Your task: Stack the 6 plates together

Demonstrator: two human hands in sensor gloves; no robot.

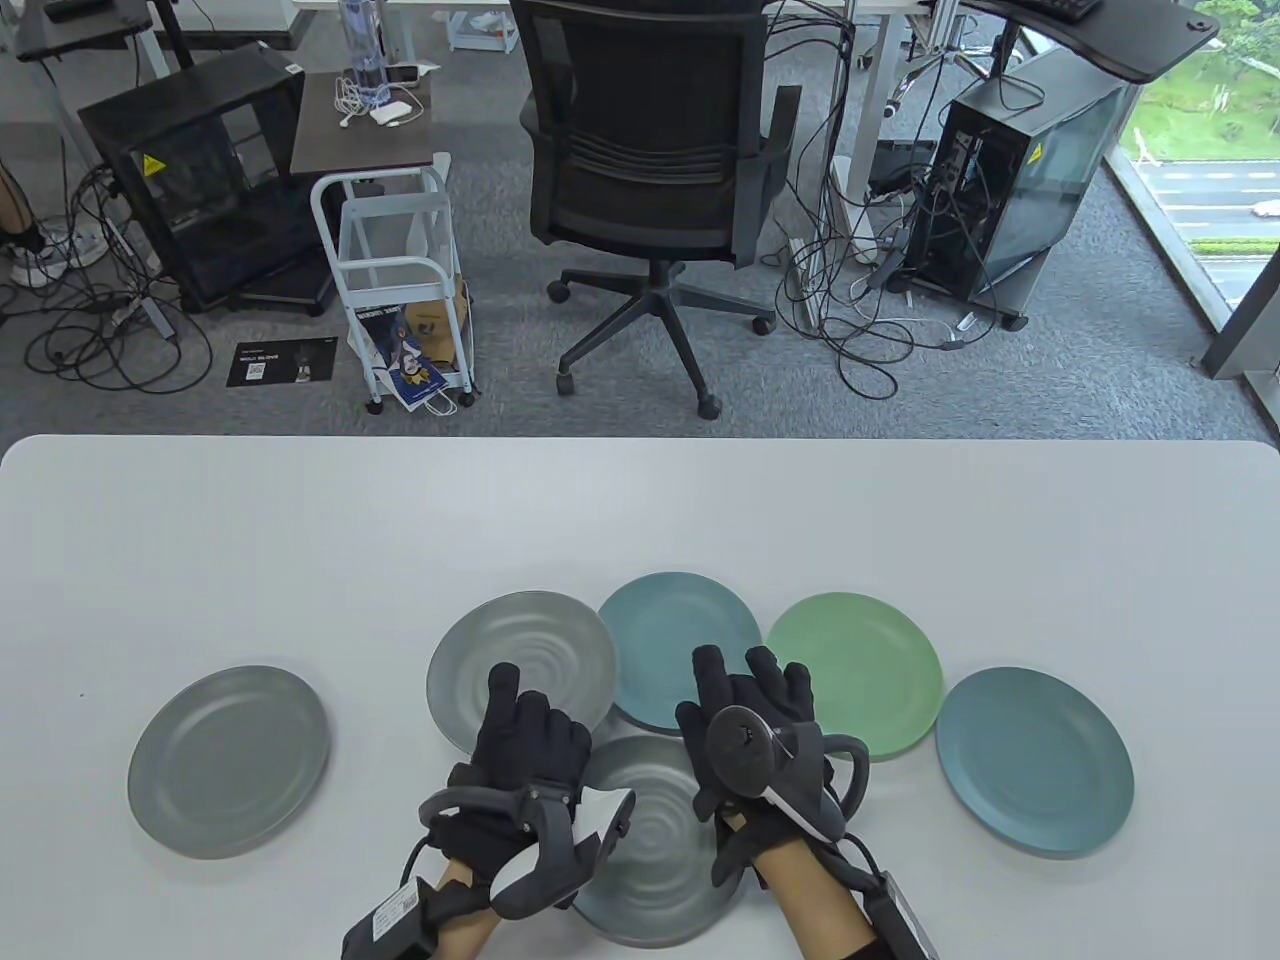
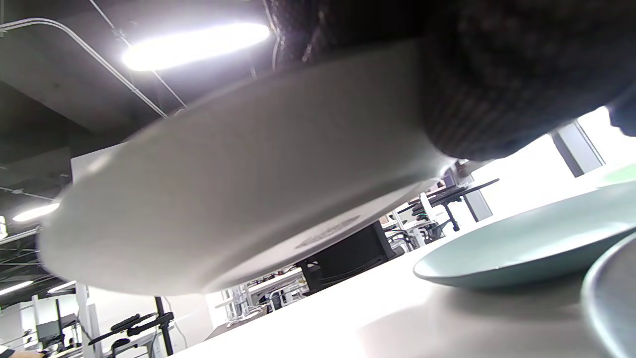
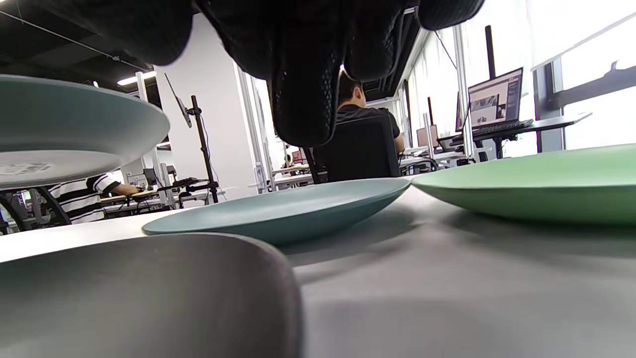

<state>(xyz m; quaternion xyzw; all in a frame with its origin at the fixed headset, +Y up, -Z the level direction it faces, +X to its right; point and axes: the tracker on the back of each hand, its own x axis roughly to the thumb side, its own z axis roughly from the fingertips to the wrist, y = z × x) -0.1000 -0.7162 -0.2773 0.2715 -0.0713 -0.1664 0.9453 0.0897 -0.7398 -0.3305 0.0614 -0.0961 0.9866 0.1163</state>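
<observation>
Six plates lie on the white table [image 1: 300,540]. My left hand [image 1: 520,715] grips the near edge of a grey plate [image 1: 540,640] and holds it tilted off the table; its underside fills the left wrist view [image 2: 238,189]. My right hand [image 1: 745,690] hovers with spread fingers, holding nothing, over the near rim of a teal plate [image 1: 670,625]. Another grey plate [image 1: 650,840] lies between my wrists. A green plate [image 1: 870,650] and a blue plate [image 1: 1040,760] lie to the right. A third grey plate [image 1: 225,760] lies apart at the left.
An office chair [image 1: 650,150] and a white cart [image 1: 400,280] stand on the floor beyond the table's far edge. The right wrist view shows the raised plate [image 3: 74,129], the teal plate [image 3: 278,209], the green plate [image 3: 536,184] and the near grey plate [image 3: 149,293].
</observation>
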